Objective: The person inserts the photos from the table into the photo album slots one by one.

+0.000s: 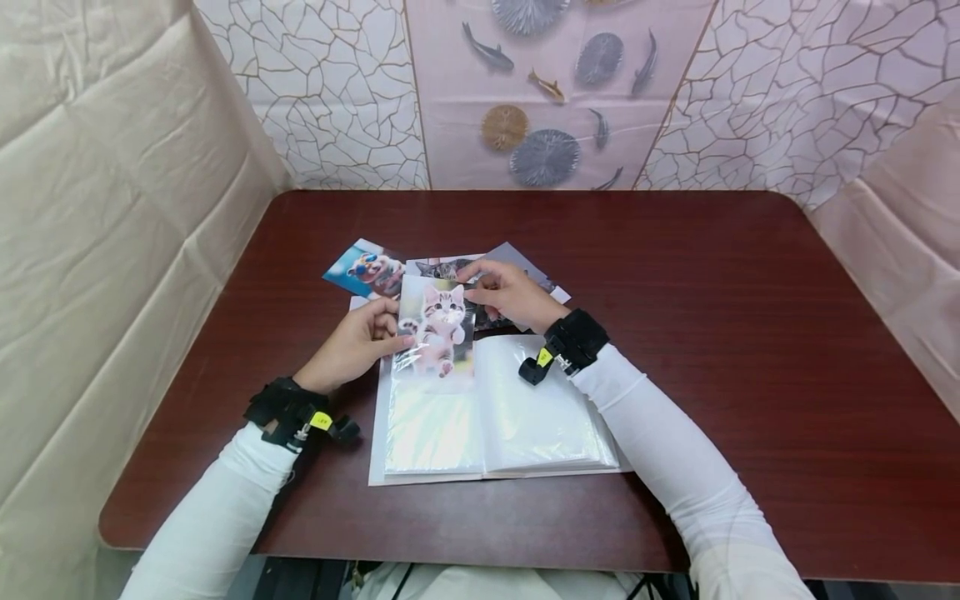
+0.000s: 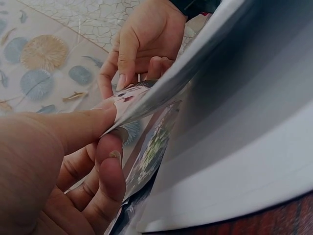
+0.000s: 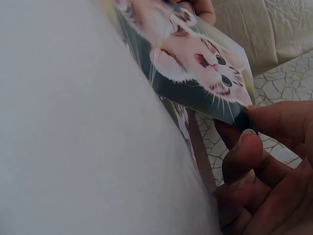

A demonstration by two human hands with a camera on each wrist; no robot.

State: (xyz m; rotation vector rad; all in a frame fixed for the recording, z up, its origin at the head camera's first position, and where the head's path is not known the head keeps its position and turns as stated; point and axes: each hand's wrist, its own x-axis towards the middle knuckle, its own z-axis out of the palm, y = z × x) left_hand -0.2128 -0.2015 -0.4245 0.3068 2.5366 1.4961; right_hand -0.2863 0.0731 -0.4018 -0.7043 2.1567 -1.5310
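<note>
An open photo album (image 1: 547, 417) with clear sleeves lies on the table. A kitten photo (image 1: 441, 321) is partly inside the left page's sleeve, its upper part sticking out beyond the page's top. My right hand (image 1: 517, 293) pinches the photo's upper right corner between thumb and finger; the right wrist view shows this corner grip on the kitten photo (image 3: 210, 68) closely. At the page's left edge, my left hand (image 1: 367, 337) pinches the sleeve with its thumb on top. In the left wrist view, the album page (image 2: 195, 58) rises from between thumb and fingers.
Beyond the album lie more loose photos, among them a blue one (image 1: 363, 268) at the left and others partly hidden under my right hand. The dark red table (image 1: 712, 333) stretches to both sides. Patterned cloth (image 1: 337, 92) hangs behind it.
</note>
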